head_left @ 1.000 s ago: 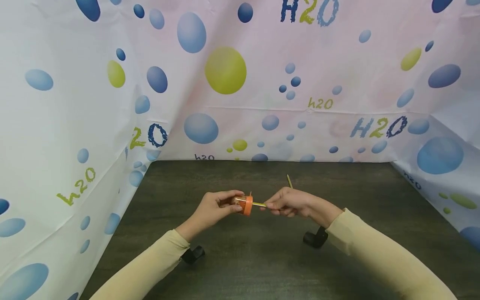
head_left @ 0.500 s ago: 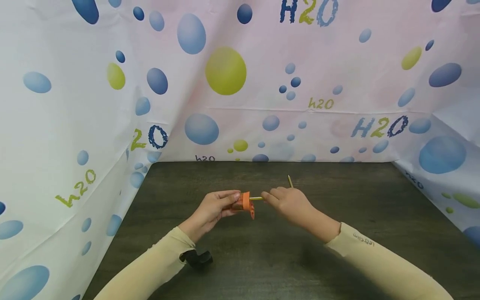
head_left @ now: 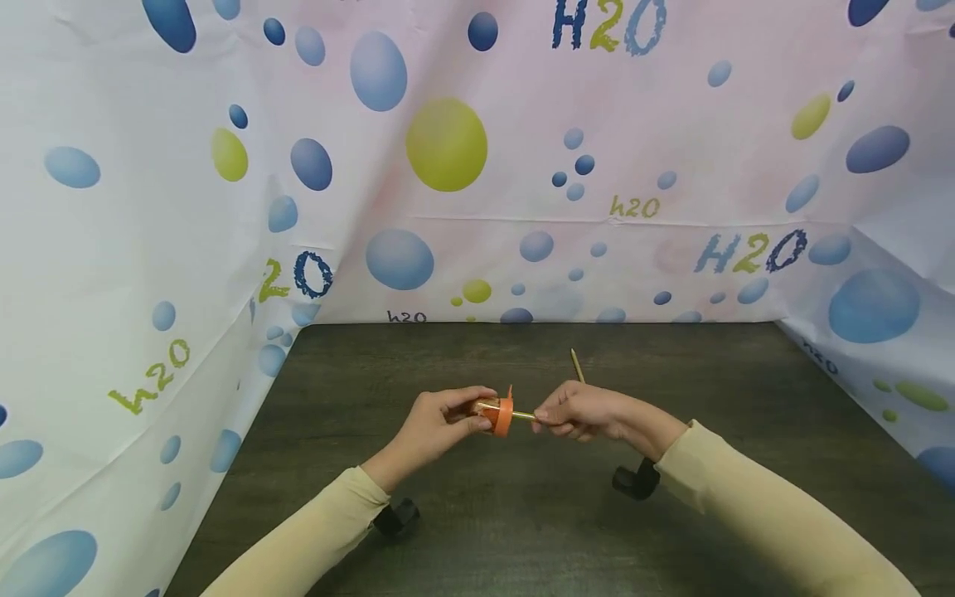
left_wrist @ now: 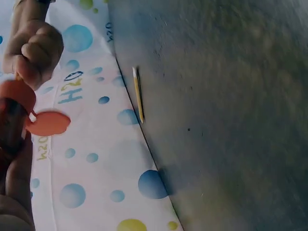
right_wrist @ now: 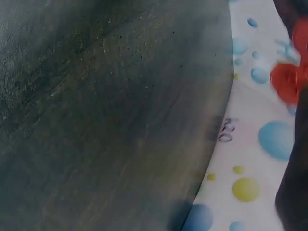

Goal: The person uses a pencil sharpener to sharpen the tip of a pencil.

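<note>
My left hand [head_left: 433, 427] grips a pencil sharpener [head_left: 504, 417] with a see-through body and an orange top, thumb on the near side and fingers on the far side. Its orange flap [left_wrist: 50, 123] stands open at the side of the top. From the right, a yellow pencil [head_left: 525, 416] runs into the sharpener's hole; its tip is hidden inside. My right hand [head_left: 593, 412] pinches that pencil close to the sharpener. Both hands are held over the table. In the right wrist view, the orange flap [right_wrist: 287, 82] shows at the right edge.
A second pencil [head_left: 576, 365] lies on the dark wooden table [head_left: 477, 514], just beyond my right hand. White sheeting [head_left: 522, 166] printed with blue and green dots walls the table at the back and both sides. Dark camera mounts [head_left: 637, 481] hang under both wrists.
My right hand has rolled over and back while keeping the pencil. The sharpener has turned in my left hand, and its flap has swung from hanging below to standing up.
</note>
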{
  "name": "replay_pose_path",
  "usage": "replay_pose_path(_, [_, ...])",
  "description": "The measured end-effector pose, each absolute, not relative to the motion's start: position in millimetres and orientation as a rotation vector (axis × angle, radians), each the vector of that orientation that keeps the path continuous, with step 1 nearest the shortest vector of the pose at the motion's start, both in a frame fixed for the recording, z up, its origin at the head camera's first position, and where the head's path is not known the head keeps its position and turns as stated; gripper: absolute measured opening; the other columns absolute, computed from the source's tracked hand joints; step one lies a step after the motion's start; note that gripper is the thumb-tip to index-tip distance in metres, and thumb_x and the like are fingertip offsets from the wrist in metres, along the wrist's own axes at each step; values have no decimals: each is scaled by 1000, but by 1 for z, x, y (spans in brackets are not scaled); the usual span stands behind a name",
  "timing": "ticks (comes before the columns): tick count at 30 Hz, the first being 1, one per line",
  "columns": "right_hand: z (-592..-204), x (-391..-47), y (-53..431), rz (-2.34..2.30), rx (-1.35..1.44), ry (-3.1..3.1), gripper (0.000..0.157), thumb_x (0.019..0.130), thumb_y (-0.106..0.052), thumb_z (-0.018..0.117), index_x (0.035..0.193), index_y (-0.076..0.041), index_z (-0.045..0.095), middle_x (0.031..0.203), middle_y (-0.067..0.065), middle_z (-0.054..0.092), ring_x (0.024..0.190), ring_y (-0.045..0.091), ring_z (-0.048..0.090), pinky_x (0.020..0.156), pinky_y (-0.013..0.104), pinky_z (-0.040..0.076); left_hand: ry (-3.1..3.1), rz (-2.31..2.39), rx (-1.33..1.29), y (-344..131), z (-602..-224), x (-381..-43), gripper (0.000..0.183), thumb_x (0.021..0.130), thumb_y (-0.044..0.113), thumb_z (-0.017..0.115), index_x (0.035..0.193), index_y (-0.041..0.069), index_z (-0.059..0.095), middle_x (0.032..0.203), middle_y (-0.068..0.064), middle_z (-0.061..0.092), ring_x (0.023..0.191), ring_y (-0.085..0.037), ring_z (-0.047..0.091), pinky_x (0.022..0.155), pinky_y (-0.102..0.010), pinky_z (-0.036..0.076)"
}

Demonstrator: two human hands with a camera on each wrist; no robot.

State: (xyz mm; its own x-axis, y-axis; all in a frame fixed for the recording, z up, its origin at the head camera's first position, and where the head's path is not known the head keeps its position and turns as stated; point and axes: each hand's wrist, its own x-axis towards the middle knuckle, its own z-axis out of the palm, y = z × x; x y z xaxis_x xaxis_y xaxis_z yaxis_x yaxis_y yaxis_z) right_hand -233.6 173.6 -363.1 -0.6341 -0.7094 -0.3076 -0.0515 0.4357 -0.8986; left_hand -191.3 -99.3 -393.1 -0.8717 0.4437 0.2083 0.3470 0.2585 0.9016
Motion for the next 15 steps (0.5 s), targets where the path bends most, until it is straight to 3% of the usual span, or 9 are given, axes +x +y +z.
replay_pose_path(1, [-362, -235, 174, -1230, -580, 1947, 32, 109, -16, 47, 98, 1, 72, 56, -7, 36, 45, 4, 22, 46, 23, 21, 2436, 1693, 772, -100, -393, -191, 40, 98, 12, 69, 134, -3, 64, 129, -27, 69, 113, -38, 72, 88, -28, 63])
replay_pose_path(3, [-363, -236, 172, -1198, -645, 2003, 33, 110, -18, 46, 105, 0, 72, 57, -5, 42, 46, 3, 26, 46, 23, 24, 2429, 1724, 683, -101, -392, -193, 40, 98, 15, 70, 134, -2, 65, 131, -26, 68, 115, -36, 71, 89, -31, 63])
replay_pose_path(6, [-365, -231, 164, -1047, -960, 2376, 33, 108, -22, 52, 121, 2, 70, 69, 1, 61, 52, 3, 40, 50, 22, 36, 2324, 1826, 390, -102, -390, -198, 43, 100, 20, 68, 138, 1, 63, 135, -23, 67, 115, -30, 72, 93, -38, 62])
replay_pose_path(9, [-371, -224, 157, -698, -1404, 2865, 26, 99, -20, 67, 119, -4, 72, 83, 2, 72, 59, 4, 55, 53, 20, 43, 2145, 1922, 128, -103, -385, -203, 44, 102, 22, 65, 141, 3, 61, 133, -19, 69, 104, -17, 75, 94, -38, 62])
replay_pose_path(12, [-378, -221, 153, -309, -1794, 3241, 25, 83, -14, 83, 107, -11, 76, 78, -2, 68, 58, 6, 56, 47, 17, 37, 1963, 1977, -1, -104, -381, -205, 45, 104, 21, 61, 145, 2, 57, 127, -16, 72, 94, -8, 75, 91, -30, 62])
replay_pose_path(15, [-383, -220, 150, -227, -1951, 3358, 28, 73, -6, 88, 100, -11, 79, 69, -3, 60, 51, 6, 45, 45, 16, 22, 1914, 1971, -17, -105, -378, -204, 46, 105, 20, 60, 146, 0, 55, 127, -16, 72, 92, -5, 74, 89, -27, 62])
